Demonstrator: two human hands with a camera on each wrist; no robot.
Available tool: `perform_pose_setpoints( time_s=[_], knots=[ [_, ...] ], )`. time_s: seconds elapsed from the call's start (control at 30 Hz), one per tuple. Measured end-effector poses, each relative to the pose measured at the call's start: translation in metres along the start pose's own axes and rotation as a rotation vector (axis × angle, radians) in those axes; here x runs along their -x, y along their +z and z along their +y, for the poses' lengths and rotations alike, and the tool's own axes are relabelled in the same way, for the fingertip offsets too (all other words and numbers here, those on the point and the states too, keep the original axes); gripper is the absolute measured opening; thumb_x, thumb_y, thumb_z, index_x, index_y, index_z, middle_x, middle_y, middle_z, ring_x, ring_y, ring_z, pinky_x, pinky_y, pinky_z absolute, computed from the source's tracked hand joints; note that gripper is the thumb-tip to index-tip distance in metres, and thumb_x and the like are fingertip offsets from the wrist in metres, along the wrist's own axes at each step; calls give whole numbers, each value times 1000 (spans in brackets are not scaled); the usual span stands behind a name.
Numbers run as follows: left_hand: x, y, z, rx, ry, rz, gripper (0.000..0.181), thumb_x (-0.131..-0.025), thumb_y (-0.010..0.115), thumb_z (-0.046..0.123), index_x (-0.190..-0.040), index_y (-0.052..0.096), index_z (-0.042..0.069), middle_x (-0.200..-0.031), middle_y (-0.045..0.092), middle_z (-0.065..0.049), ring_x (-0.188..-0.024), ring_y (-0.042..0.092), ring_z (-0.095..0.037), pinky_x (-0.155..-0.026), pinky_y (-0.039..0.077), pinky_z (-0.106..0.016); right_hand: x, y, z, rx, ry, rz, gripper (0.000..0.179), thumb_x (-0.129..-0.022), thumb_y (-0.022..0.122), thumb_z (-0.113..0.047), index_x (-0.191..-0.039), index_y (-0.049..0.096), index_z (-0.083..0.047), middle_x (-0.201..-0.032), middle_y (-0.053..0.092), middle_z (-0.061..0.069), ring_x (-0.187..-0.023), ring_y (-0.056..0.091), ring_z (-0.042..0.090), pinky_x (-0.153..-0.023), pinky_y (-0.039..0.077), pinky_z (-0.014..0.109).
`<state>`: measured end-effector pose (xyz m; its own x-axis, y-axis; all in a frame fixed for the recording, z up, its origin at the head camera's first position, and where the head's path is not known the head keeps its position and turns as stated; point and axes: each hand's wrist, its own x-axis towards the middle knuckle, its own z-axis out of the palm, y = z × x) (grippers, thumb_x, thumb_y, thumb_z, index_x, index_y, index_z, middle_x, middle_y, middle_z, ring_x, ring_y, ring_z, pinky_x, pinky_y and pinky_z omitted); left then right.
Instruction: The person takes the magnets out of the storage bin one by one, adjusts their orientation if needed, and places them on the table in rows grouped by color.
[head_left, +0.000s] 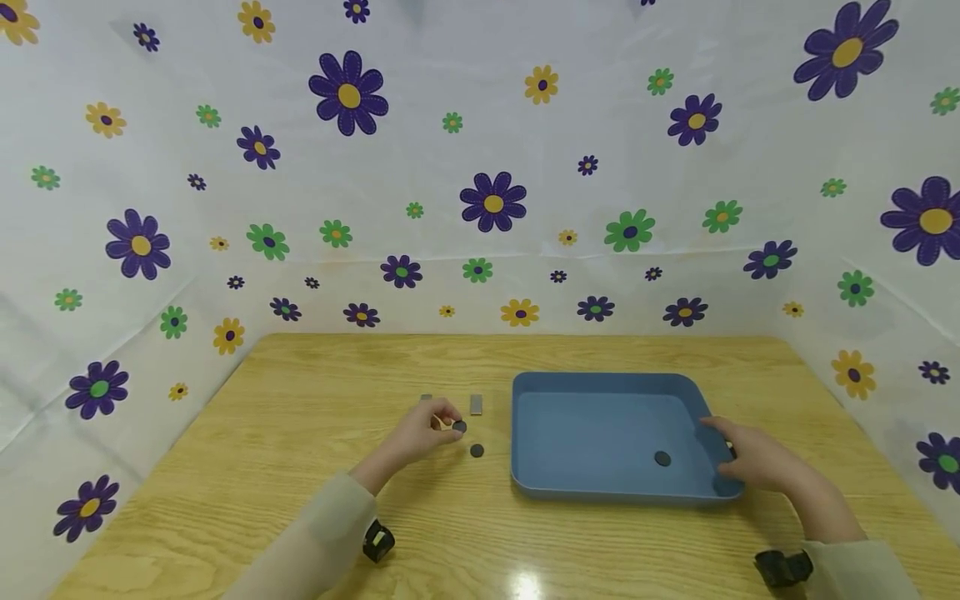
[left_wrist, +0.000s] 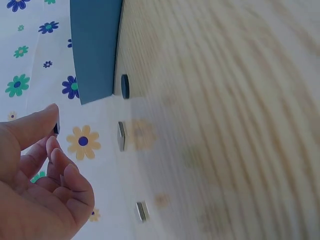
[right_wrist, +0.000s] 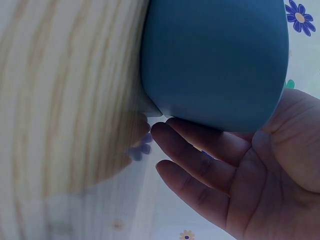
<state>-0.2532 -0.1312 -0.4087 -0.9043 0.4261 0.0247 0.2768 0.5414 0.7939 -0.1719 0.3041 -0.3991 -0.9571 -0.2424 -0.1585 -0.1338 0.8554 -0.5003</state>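
Observation:
My left hand (head_left: 416,432) pinches a small dark round disc (head_left: 460,427) between thumb and fingertips, just above the table. Beside that hand, another dark disc (head_left: 477,451) lies on the wood. Farther back is a small grey rectangular piece (head_left: 476,405), and a second grey piece (head_left: 426,397) shows partly behind the hand. To the right stands a shallow blue tray (head_left: 600,495) with one dark disc (head_left: 662,458) inside. My right hand (head_left: 761,458) holds the tray's right wall; in the right wrist view its fingers (right_wrist: 200,160) lie against the outside, the thumb mostly hidden.
The wooden table (head_left: 315,383) carries everything. A white cloth with printed flowers (head_left: 493,203) rises behind it and along both sides. Black wrist straps (head_left: 378,540) sit on both forearms.

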Motion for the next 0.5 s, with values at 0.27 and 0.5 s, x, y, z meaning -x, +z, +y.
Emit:
perform_pose_setpoints(
  time_s=[0.27,0.5],
  knots=[
    [3,-5,-9,-20,-14,24,12,-79,66,7,-88,60,6,-82,50,-3,-69,42,-17,-61,39,-29,0,0,1,9,6,-2,63,-69,62,7,-124,33,18,-118,36,42,-95,48,49,-65,47,42],
    [2,-4,-16,-86,-10,-5,12,-78,67,4,-86,59,4,-82,49,-4,-69,43,-16,-61,40,-29,-1,1,1,12,9,-2,63,-69,62,7,-124,33,18,-117,36,42,-96,48,49,-66,47,42]
  ],
)
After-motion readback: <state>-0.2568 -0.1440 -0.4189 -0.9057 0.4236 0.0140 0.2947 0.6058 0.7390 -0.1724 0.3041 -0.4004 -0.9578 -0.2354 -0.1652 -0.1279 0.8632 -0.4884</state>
